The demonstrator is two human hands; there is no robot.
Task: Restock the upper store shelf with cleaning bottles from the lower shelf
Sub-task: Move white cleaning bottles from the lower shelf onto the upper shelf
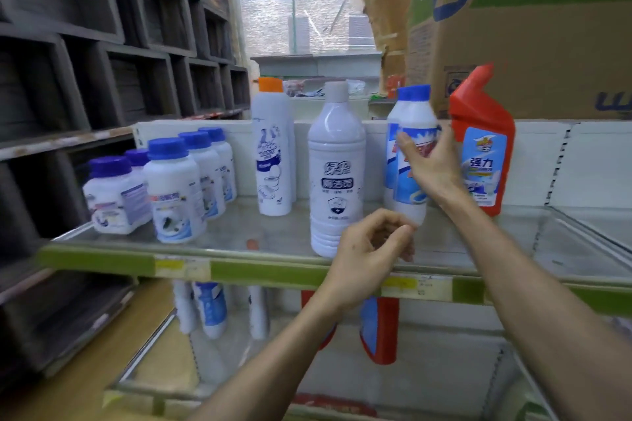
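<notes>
A person's two bare arms reach toward the upper store shelf [273,270], a pale surface with a green front edge and yellow price tags. The right hand [432,167] grips a white plastic bottle with a blue cap and blue-and-red label [408,133], fingers curled round its middle; the bottle tilts slightly, its base over the shelf, though contact with the shelf cannot be told. The left hand [371,249] hovers lower, in front of the shelf edge, its fingers loosely curled with thumb and fingertips near the bottle's base, holding nothing clearly. Just left of it stands a tall white bottle with a grey cap and ribbed base [333,167], upright near the shelf front. Farther back is a white bottle with an orange cap [273,147]. At the left sits a group of short white jars with blue lids [174,188]. Right of the held bottle stands a red angled-neck bottle with a blue label [484,143]. A brown cardboard box [533,37] rests above. On the lower shelf [427,386], more white-and-blue and red bottles [379,328] show, partly hidden.
</notes>
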